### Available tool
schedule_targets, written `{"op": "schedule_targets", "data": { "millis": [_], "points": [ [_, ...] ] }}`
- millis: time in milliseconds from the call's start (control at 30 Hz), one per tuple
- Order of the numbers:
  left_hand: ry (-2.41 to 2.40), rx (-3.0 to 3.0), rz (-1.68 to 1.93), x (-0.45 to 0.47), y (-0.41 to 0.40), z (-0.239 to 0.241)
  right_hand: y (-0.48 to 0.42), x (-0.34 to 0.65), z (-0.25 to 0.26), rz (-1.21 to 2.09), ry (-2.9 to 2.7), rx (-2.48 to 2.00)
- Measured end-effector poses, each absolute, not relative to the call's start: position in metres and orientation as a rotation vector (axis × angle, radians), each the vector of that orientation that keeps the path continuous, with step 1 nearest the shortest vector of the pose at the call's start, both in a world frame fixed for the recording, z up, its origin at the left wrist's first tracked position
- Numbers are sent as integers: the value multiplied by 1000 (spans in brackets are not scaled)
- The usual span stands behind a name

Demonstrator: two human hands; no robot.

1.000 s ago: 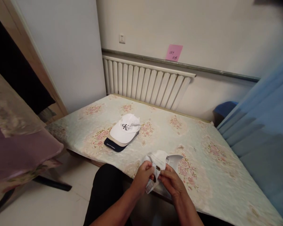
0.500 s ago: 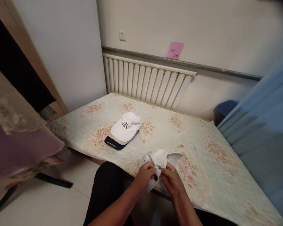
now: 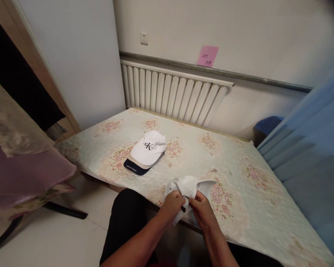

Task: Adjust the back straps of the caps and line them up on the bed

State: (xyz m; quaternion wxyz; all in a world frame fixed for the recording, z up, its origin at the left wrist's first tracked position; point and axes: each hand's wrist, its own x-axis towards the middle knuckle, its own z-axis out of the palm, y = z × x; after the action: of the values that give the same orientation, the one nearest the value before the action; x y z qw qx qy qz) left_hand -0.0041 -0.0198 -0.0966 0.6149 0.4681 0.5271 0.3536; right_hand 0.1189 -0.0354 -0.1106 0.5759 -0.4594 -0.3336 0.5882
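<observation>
The pale cap [image 3: 187, 184] is between my two hands at the near edge of the flowered cover [image 3: 189, 144], its crown up and its back strap [image 3: 186, 202] facing me. Its brim [image 3: 207, 183] points off to my right, beyond my right hand [image 3: 203, 206], and its lower rim hangs past the edge. My left hand [image 3: 172, 203] pinches the strap with thumb and curled fingers; my right pinches the other side of the back opening, thumb and fingertips pressed close on the cloth. A small dark bit [image 3: 183, 209] shows below my left fingertips, too small for me to name.

I judge the strap the weak point: only fingertips hold it, so a hard tug or a loosened thumb could let it slip free. Pulling unevenly from the two sides could also twist the soft crown out of shape. With part of the cap beyond the edge, letting go with both hands at once might drop it toward my black-clad knee [image 3: 128, 213] or the floor [image 3: 80, 237].

Ahead and to the left, well apart from my fingers, a white cap [image 3: 150, 148] sits over a dark brim [image 3: 135, 168]; a careless sweep of my left arm could knock that pile askew. Farther back stands the radiator [image 3: 172, 92] against the wall
</observation>
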Motion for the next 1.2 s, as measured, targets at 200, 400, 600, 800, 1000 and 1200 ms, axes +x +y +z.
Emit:
{"op": "schedule_targets", "data": {
  "millis": [200, 400, 600, 800, 1000, 1200],
  "points": [
    [1285, 1079, 841, 1, -17, -111, -34, 121, -122, 1323, -824, -1111],
    [1254, 1038, 863, 3, -22, -113, -34, 125, -130, 1307, -835, -1121],
    [1159, 978, 932, 2, -27, -117, -34, 124, -131, 1317, -821, -1078],
    [1274, 1151, 941, 3, -22, -126, -35, 119, -128, 1374, -786, -1017],
    [1455, 1541, 953, -2, -28, -123, -37, 118, -122, 1453, -688, -926],
    [1509, 1933, 998, -6, -40, -127, -35, 114, -123, 1503, -663, -844]
  ]
}}
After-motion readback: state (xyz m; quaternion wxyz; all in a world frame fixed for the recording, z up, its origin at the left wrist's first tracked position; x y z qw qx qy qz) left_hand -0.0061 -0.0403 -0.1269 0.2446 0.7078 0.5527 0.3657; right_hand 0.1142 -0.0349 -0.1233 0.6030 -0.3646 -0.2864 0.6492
